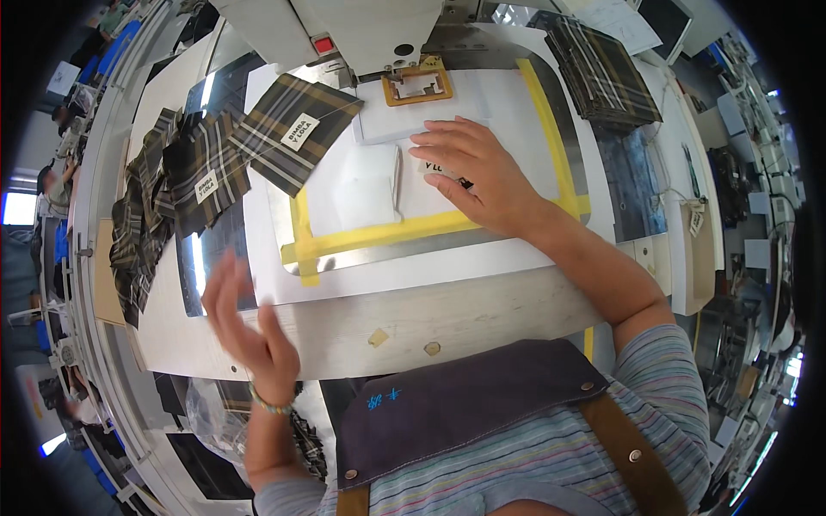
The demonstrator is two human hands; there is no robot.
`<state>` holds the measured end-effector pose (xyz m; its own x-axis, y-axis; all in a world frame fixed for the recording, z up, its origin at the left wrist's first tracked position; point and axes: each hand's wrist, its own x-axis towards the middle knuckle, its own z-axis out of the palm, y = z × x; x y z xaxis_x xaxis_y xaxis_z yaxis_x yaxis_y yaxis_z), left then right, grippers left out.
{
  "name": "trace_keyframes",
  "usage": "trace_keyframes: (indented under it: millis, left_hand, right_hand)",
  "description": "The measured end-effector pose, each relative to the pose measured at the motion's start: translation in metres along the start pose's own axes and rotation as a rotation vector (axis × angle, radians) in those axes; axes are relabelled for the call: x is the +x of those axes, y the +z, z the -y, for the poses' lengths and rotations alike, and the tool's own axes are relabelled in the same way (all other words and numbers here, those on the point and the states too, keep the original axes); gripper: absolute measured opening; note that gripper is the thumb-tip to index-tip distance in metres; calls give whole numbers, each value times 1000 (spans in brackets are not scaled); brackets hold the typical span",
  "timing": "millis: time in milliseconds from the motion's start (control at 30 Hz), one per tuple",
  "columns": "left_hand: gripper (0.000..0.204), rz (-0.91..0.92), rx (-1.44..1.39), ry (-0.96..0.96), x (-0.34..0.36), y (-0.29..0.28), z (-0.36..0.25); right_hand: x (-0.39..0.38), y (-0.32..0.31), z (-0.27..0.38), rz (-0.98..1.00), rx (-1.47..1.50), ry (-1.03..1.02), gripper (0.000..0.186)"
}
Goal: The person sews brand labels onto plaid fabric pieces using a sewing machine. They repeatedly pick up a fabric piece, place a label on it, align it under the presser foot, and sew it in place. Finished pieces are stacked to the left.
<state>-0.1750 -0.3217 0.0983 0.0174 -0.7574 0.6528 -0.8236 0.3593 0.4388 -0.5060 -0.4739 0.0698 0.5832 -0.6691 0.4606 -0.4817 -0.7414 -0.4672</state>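
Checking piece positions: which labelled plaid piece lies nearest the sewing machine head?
The flat plaid piece with its corner on the white template, right beside the machine head; the other labelled piece lies further left.

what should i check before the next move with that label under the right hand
1. Right hand flat on the small white label: ok.
2. Label inside the yellow tape frame: ok.
3. Label squared to the frame: cannot tell, the hand covers most of it.
4. Left hand clear of the machine: ok, it is raised over the table edge, blurred, holding nothing.
5. Tan clamp frame under the sewing head free of fingers: ok.
6. Labelled plaid piece lies partly over the frame's upper left corner: not ok.
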Motion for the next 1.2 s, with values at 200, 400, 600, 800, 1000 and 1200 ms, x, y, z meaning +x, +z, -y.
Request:
trace_keyframes:
  millis: [200,400,600,800,1000,1200]
  left_hand:
    - [21,334,-77,-214,-280,-8,-4]
    - [24,220,118,-997,-392,72,47]
    - [29,402,252,-805,-374,82,88]
    - [35,535,283,-368,-344,100,144]
    - [43,543,171,190,-327,76,182]
    - [36,1374,0,-408,-226,-51,82]
  right_hand:
    - [3,3,5,106,-184,-145,52]
    - [-1,7,9,196,-218,-14,65]
    - [-8,4,19,179,-236,39,66]
    - [-12,9,10,112,-317,-33,60]
    - [-14,7,5,84,-299,-40,60]
    - [-7,1,3,166,-341,-110,64]
